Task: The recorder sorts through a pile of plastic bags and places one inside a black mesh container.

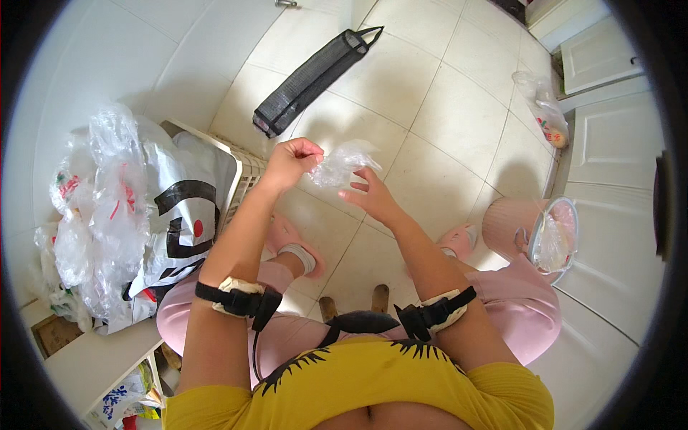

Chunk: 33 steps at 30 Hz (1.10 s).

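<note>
My left hand (293, 161) pinches the edge of a crumpled clear plastic bag (344, 163) between thumb and fingers, over the tiled floor. At the bag's right side, my right hand (372, 196) has its fingers spread; whether a fingertip touches the film I cannot tell. Beyond the hands a black mesh tube holder (312, 83) with a strap loop lies on the floor. To the left, a heap of crumpled clear plastic bags (102, 215) rests against a large white and black printed bag (185, 215).
A cream plastic basket (236, 185) stands beside the printed bag. Right of my legs is a pink bin (505, 226) with bagged contents. A tied plastic bag (548, 118) lies by the white cabinets (610, 140). Packets sit on a lower-left shelf (102, 349).
</note>
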Available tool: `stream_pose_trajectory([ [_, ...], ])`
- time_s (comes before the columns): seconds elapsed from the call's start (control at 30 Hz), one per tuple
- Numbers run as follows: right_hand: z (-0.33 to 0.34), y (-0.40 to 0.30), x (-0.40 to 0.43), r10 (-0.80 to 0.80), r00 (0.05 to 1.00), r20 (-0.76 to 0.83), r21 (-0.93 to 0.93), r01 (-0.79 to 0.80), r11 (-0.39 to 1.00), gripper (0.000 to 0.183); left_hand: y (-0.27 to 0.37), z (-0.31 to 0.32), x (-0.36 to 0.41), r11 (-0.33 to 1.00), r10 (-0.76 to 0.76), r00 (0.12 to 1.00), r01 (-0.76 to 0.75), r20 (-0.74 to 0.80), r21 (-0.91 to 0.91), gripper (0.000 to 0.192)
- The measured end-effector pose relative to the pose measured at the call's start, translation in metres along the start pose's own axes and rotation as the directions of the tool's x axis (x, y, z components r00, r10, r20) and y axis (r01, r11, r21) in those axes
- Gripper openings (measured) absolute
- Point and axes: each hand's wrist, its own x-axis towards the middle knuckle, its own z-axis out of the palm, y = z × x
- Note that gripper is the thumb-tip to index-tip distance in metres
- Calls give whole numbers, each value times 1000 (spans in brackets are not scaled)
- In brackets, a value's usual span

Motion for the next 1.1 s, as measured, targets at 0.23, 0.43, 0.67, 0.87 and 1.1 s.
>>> stream_pose_trajectory([
  [0.23,-26,-83,-43,-2,1000,-15,513,9,858,54,68,30,-54,927,25,991,27,132,-375,9],
  [0.43,-47,-128,-92,-102,937,-334,459,256,851,25,78,18,-93,833,120,991,-136,-65,-537,9],
  [0.67,-71,-147,-142,-244,840,-484,152,355,922,26,82,19,-120,988,80,943,-119,-323,-101,16],
  [0.87,-69,-153,-165,-403,779,-480,-238,326,915,32,165,99,-158,719,695,677,-656,-241,231,29],
  [1.1,-88,-165,-192,-313,945,-96,-144,298,944,34,174,77,-152,878,387,895,-432,-223,-206,12],
])
